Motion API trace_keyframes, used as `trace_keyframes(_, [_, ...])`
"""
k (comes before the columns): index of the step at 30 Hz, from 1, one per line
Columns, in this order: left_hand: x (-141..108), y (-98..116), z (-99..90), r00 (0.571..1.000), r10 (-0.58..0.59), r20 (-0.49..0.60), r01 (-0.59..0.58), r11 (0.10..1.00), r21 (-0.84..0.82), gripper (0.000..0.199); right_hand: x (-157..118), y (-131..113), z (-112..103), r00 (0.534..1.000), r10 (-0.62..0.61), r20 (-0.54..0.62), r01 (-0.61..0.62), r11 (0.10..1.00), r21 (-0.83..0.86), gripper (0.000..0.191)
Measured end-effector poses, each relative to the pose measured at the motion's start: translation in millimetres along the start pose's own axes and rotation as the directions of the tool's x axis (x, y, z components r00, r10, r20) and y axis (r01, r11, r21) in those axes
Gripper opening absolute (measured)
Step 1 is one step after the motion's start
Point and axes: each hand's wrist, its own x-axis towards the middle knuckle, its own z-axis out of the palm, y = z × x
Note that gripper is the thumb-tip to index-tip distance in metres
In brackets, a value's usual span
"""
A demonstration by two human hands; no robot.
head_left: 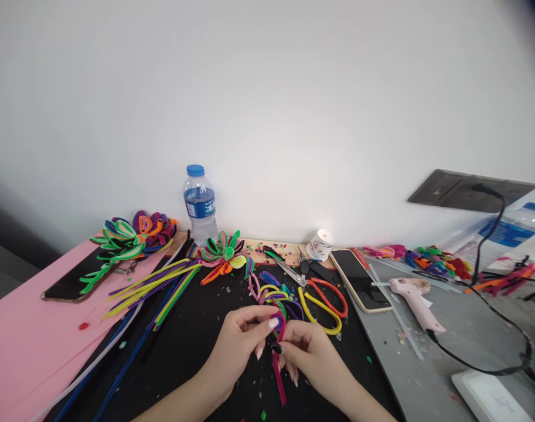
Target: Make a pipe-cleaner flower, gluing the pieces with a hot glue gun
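Over the black mat, my left hand [246, 334] and my right hand [309, 349] meet, thumbs and fingers closed around a magenta pipe cleaner [278, 378]. Its free end hangs down between the hands, and its upper part curves beside a purple piece at my left thumb. Just beyond the fingertips lie looped pipe cleaners [269, 290] in pink, yellow, purple and blue; whether they join the magenta one is hidden by my fingers. Scissors [322, 299] with one red and one yellow handle rest right behind my right hand.
Pipe cleaner flowers [225, 252], loose pipe cleaners [157, 287] and a water bottle [200, 205] stand or lie at the left back. To the right are a white-framed phone [359, 280], a corded glue gun [419, 305], a paper cup [320, 245] and a white box [491, 398].
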Motion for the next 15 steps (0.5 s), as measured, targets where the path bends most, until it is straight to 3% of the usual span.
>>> trace_keyframes(15, [-1.9,-9.5,0.9,0.996,0.005,0.084,-0.006,1.000,0.010,0.024,1.0,1.3,0.4,0.990,0.020,0.140,-0.031,0.996,0.083,0.022])
